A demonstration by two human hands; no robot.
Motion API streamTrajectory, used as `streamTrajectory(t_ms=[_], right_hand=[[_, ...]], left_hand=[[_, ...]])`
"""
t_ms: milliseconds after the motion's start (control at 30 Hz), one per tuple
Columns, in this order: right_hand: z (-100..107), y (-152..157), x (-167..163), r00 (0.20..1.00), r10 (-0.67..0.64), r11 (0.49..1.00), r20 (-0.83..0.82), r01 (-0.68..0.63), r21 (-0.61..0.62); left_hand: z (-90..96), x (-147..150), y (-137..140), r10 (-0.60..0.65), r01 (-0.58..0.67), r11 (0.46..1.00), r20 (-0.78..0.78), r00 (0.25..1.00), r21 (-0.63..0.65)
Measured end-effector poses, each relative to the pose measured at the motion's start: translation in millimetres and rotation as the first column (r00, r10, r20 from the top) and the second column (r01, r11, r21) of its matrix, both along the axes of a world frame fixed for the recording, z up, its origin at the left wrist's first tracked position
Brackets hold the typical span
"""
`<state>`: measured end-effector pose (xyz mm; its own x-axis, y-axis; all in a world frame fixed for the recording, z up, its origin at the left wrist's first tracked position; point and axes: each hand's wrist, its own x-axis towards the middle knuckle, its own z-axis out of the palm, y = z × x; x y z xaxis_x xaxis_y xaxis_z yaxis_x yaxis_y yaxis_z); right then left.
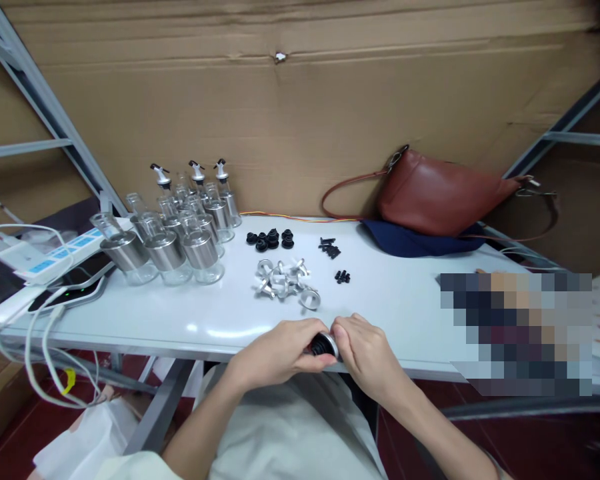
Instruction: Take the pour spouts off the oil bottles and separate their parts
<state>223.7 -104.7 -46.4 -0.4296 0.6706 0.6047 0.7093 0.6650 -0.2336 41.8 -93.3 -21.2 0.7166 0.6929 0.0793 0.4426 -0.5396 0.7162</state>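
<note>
Near the table's front edge, my left hand (283,350) is closed around a bottle pourer (324,345). Its black ribbed stopper and silver rim show between thumb and fingers. My right hand (363,353) is closed against the pourer's other side, its fingers mostly hiding what they grip. Just beyond my hands lies a pile of silver pourer caps with white parts (283,279). Behind that pile sit several black rubber stoppers (273,239). Small black levers (330,248) and tiny black pieces (343,276) lie to the right of them.
Several glass bottles with steel sleeves (167,250) stand at the left, some topped with pourers (197,172). A power strip (65,253) and white cables lie farther left. A brown handbag (435,193) rests on dark blue cloth (405,241). Cardboard (300,133) lines the back; a pixelated patch covers the right.
</note>
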Motion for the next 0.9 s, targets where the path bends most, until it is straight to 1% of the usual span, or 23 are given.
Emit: streamTrajectory(t_ms=[67,100,167,233,300,400,500,600,667,700,733,800,867,900], right_hand=[[1.7,-0.5,0.3,1.000,0.001,1.000,-0.028,-0.002,-0.022],[2.8,-0.6,1.2,0.999,-0.003,0.999,-0.055,0.000,-0.054],[4.9,-0.4,4.4,0.986,-0.050,0.984,-0.158,0.021,-0.176],[6.4,0.2,8.1,0.946,-0.140,0.948,-0.291,0.044,-0.316],[7.0,0.9,10.3,0.905,-0.205,0.918,-0.374,0.045,-0.394],[7.4,2.2,10.9,0.895,-0.198,0.920,-0.401,0.028,-0.390],[12.6,8.3,16.0,0.896,-0.183,0.944,-0.405,0.045,-0.327],[29.4,27.9,30.3,0.916,-0.217,0.952,-0.338,0.121,-0.282],[45.7,50.4,42.0,0.947,-0.204,0.944,-0.249,0.123,-0.307],[53.7,64.0,47.3,0.956,-0.213,0.931,-0.201,0.137,-0.337],[60.5,78.5,51.7,0.959,-0.250,0.903,-0.131,0.182,-0.390],[68.6,107.7,57.3,0.941,-0.338,0.814,0.013,0.299,-0.497],[68.2,133.2,58.5,0.936,-0.340,0.701,0.087,0.314,-0.641],[65.5,143.2,57.7,0.935,-0.343,0.654,0.096,0.310,-0.690]], left_hand=[[-0.7,0.2,-0.6,0.001,-0.001,1.000,0.001,1.000,-0.006],[-1.0,0.4,-1.1,0.001,-0.001,1.000,-0.003,1.000,-0.010],[-1.1,1.1,-2.7,-0.006,0.006,1.000,-0.021,1.000,-0.002],[-0.5,1.4,-4.1,-0.026,0.027,0.999,-0.026,0.999,0.026],[0.7,0.9,-4.8,-0.035,0.035,0.999,0.004,0.999,0.029],[2.8,-1.0,-4.1,0.021,-0.019,1.000,0.075,0.997,-0.025],[3.3,-2.1,-2.7,0.067,-0.062,0.997,0.113,0.991,-0.055],[1.7,-1.2,-2.2,0.040,-0.031,0.997,0.132,0.990,-0.065],[0.6,0.1,-2.5,0.024,-0.017,0.998,0.126,0.992,-0.055],[0.4,0.7,-2.9,0.029,-0.023,0.999,0.115,0.993,-0.048],[0.4,1.3,-3.3,0.044,-0.040,0.998,0.102,0.994,-0.040],[0.7,2.2,-4.4,0.084,-0.081,0.996,0.078,0.993,-0.030],[1.1,2.7,-5.3,0.107,-0.106,0.994,0.070,0.992,-0.022],[1.1,2.8,-5.7,0.110,-0.109,0.994,0.074,0.991,-0.017]])
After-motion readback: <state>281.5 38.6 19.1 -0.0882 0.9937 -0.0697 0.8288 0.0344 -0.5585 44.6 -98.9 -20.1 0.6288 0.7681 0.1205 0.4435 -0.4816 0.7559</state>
